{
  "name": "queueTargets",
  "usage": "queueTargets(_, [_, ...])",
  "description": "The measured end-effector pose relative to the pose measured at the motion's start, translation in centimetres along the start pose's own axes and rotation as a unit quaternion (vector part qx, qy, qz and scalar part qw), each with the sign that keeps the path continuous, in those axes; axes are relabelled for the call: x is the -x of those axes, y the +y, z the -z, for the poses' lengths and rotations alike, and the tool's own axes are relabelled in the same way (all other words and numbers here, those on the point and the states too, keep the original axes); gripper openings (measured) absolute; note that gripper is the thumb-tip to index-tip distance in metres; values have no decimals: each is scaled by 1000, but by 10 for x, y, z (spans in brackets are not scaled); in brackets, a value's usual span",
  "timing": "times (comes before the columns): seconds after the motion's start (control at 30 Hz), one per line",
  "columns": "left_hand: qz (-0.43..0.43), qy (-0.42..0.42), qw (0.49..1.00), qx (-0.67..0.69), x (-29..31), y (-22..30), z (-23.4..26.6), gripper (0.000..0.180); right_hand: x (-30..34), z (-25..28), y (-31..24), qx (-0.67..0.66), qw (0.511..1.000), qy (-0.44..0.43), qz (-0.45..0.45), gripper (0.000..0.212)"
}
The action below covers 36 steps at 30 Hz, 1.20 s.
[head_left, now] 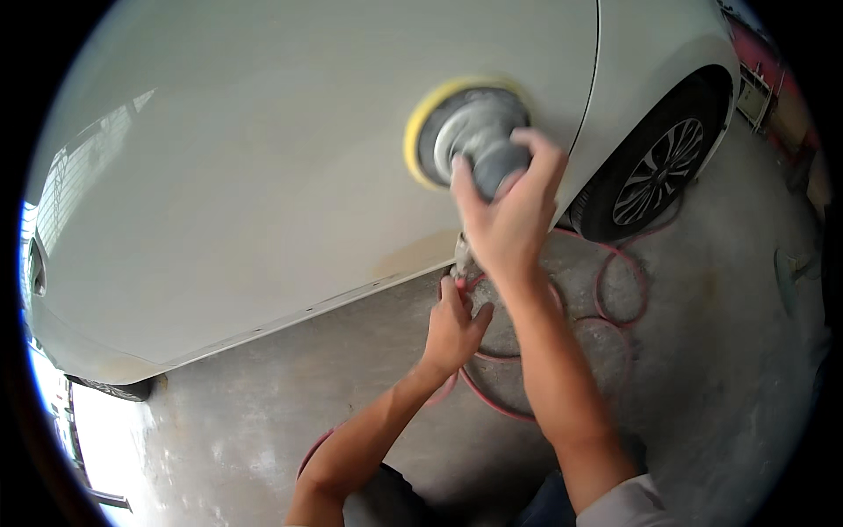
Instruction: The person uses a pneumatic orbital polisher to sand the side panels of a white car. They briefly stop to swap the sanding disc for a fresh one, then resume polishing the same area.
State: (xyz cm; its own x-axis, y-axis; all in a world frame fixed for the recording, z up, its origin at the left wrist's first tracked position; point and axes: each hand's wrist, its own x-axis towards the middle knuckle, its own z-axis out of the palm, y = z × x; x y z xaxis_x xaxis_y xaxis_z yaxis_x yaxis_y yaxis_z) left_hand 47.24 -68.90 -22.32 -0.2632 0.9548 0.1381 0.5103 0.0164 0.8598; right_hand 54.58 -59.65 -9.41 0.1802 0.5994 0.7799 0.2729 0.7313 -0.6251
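My right hand (514,198) is wrapped round the body of an air-powered orbital sander (479,132), grey with a yellow-rimmed round pad. Its pad lies against the pale car door (290,158), left of the door's vertical seam. Below it, my left hand (454,327) is closed round the red air hose, near the metal fitting (461,255) that hangs under the tool. My left fingers partly hide the hose there. A tan, dull patch (421,255) shows on the lower door just left of that fitting.
Loops of the red hose (645,290) lie on the grey concrete floor (702,351). A black tyre with a spoked wheel (663,176) stands at the right, and another tyre (114,388) shows at the far left. Assorted equipment (755,95) stands at the upper right.
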Motion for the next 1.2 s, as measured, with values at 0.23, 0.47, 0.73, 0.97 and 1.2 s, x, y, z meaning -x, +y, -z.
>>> queueTargets(0.23, [-19, -2, 1000, 10, 4, -21, 31, 47, 17, -31, -33, -23, 996, -46, 68, 66])
queueTargets(0.47, [-6, 4, 998, 55, 17, -27, 41, 44, 26, -40, -60, 27, 982, -81, 166, 68])
queueTargets(0.73, [-43, 16, 996, 79, 2, -30, 51, 43, 15, -54, -71, -14, 987, -145, 69, 67])
queueTargets(0.97, [-29, -12, 995, 96, 18, -10, 53, 57, 15, -52, -88, 26, 975, -126, 180, 68])
queueTargets(1.2, [-36, -2, 991, 126, -4, 1, 74, 52, -8, -76, -97, 15, 974, -101, 204, 67])
